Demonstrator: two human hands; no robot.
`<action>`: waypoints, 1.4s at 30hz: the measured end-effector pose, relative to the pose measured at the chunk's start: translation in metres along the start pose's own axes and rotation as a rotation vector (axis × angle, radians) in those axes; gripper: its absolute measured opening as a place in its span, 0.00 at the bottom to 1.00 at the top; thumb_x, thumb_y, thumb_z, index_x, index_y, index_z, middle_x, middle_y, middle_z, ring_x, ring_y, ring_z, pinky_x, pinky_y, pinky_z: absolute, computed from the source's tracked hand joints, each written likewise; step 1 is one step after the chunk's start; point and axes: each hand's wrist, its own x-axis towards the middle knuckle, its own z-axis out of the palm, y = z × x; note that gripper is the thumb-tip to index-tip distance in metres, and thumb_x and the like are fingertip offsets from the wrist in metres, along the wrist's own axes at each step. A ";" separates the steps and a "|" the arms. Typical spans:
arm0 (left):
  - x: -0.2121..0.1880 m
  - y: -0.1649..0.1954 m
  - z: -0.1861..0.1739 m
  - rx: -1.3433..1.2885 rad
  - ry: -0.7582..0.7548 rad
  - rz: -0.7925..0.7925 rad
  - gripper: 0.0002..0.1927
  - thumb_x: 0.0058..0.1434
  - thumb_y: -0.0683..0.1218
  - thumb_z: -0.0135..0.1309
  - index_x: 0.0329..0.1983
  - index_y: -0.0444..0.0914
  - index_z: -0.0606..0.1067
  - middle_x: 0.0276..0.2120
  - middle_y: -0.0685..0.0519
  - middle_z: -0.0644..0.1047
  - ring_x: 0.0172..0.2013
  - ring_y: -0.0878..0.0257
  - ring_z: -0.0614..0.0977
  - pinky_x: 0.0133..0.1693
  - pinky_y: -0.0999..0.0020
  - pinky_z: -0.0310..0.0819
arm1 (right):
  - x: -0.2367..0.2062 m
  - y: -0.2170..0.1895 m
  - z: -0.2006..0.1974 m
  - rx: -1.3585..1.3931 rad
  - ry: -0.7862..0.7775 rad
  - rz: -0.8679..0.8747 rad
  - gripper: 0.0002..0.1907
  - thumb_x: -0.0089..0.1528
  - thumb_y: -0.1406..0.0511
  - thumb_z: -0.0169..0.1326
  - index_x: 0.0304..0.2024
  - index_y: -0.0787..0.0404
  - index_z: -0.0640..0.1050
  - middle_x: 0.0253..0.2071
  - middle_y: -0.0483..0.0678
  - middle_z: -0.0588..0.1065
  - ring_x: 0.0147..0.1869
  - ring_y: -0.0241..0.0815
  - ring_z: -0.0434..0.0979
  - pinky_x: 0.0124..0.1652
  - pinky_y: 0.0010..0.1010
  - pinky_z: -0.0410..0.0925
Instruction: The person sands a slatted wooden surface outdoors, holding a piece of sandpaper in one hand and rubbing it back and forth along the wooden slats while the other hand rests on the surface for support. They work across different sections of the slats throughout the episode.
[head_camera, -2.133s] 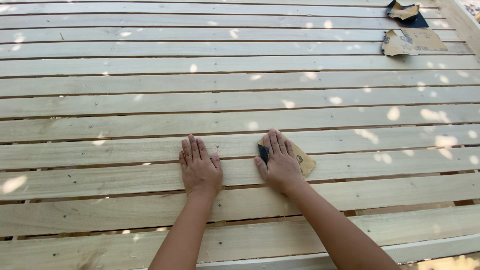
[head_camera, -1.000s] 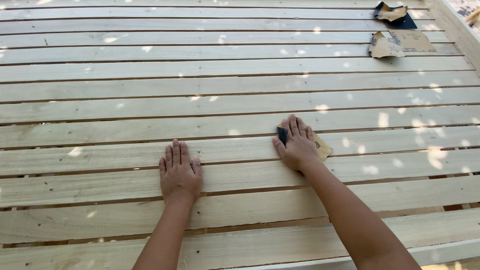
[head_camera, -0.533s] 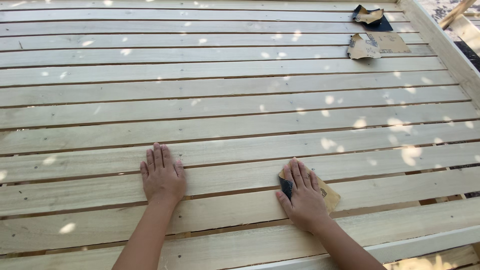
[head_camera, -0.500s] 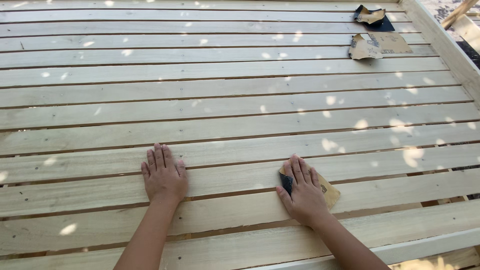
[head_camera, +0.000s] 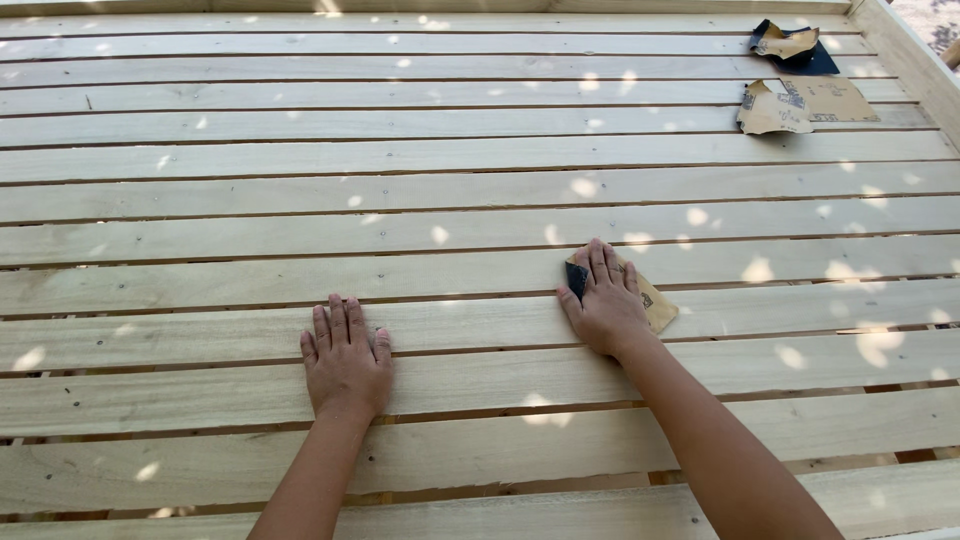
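My right hand (head_camera: 605, 305) presses flat on a folded sheet of sandpaper (head_camera: 658, 306), tan backed with a dark gritty face, on a pale wooden slat (head_camera: 200, 330). The sheet's corners stick out past my fingers and palm. My left hand (head_camera: 345, 362) lies flat, fingers together, on the same slat and the one below it, about a hand's width to the left, holding nothing. Both forearms come in from the bottom edge.
The surface is a wide panel of pale wooden slats (head_camera: 300, 200) with narrow gaps, dappled with sun. Two loose pieces of sandpaper (head_camera: 805, 102) (head_camera: 790, 45) lie at the far right. A raised wooden frame edge (head_camera: 915, 60) runs along the right side.
My right hand has slid the sandpaper back and forth along the slats, now up and to the right of where it was half a second ago. My left hand stays flat on the wood.
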 end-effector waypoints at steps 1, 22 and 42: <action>0.002 0.000 0.000 0.008 0.003 0.020 0.38 0.69 0.64 0.24 0.78 0.45 0.41 0.77 0.52 0.40 0.75 0.54 0.40 0.71 0.54 0.32 | -0.029 -0.001 0.010 -0.005 -0.011 -0.025 0.41 0.68 0.43 0.25 0.77 0.58 0.41 0.80 0.52 0.35 0.83 0.48 0.28 0.73 0.46 0.30; 0.009 0.009 -0.019 0.012 -0.012 0.043 0.36 0.69 0.64 0.23 0.78 0.49 0.42 0.77 0.55 0.41 0.75 0.57 0.41 0.71 0.57 0.33 | 0.037 -0.038 0.000 0.015 0.026 -0.036 0.41 0.69 0.43 0.25 0.77 0.57 0.41 0.80 0.53 0.35 0.83 0.49 0.28 0.74 0.47 0.29; 0.002 0.012 -0.022 -0.016 -0.022 0.050 0.36 0.69 0.64 0.22 0.78 0.48 0.42 0.77 0.56 0.41 0.75 0.56 0.41 0.71 0.56 0.33 | 0.076 -0.059 -0.012 0.026 0.005 -0.008 0.43 0.68 0.41 0.26 0.77 0.55 0.41 0.80 0.53 0.36 0.83 0.49 0.29 0.74 0.48 0.31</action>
